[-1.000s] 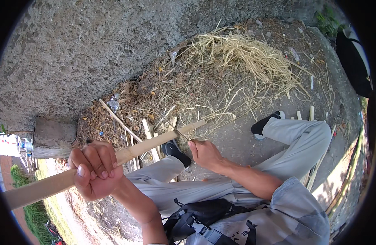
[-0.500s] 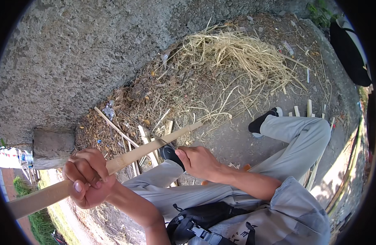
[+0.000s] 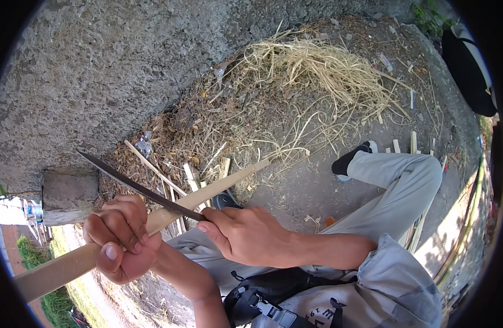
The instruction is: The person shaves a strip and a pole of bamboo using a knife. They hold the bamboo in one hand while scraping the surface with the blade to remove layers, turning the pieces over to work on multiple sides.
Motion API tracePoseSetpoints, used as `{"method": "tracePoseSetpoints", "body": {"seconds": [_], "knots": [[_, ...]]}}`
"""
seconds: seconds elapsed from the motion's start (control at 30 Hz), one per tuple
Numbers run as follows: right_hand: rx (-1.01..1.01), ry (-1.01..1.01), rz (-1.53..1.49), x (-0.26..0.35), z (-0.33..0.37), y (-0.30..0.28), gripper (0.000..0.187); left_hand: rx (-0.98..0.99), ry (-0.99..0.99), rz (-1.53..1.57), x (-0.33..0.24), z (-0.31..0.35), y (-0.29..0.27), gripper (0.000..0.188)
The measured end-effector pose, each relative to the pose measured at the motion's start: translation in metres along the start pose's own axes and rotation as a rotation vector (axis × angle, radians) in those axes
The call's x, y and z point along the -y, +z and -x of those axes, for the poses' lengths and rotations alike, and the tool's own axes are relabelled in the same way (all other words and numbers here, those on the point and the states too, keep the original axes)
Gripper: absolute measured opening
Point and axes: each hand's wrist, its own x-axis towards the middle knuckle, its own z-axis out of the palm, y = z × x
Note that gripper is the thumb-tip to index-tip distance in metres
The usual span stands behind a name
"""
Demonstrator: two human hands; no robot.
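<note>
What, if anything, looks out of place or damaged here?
A crumpled clear plastic scrap lies on the brown dry plant litter near the rough grey wall, looking foreign there. The long flat pale wooden strip in the left hand shows no obvious damage.

1. The one view looks from the wearer's head, through the left of two side-by-side fisheye lenses, facing down over the shirt (image 3: 393, 284) and bag (image 3: 262, 290) at the lower edge.
2. Left grip (image 3: 122, 240) and right grip (image 3: 249, 235) appear large, close to the lens; the ground (image 3: 287, 197) lies farther off beneath.
3. A rough wall (image 3: 98, 82) fills the upper left.
4. The wide field ends in a dark round rim.
</note>
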Motion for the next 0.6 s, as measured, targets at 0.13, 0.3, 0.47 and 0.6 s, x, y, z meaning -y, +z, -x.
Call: {"method": "tracePoseSetpoints", "body": {"seconds": [0.13,0.3,0.47,0.6], "knots": [[0.044,0.15,0.09,-0.015,-0.018,-0.004,0.034,0.05,-0.008,0.025,-0.003,0.001,0.005,0.021],[0.11,0.178,-0.024,-0.027,-0.007,-0.009,0.037,0.04,-0.013,0.085,-0.001,0.002,0.004,0.021],[-0.077,0.052,0.087,-0.027,-0.004,0.015,0.04,0.08,-0.008,0.062,-0.001,0.0,-0.009,0.021],[0.137,0.215,0.125,-0.033,-0.017,0.008,0.035,0.05,0.002,0.054,-0.002,-0.005,-0.023,0.023]]}}
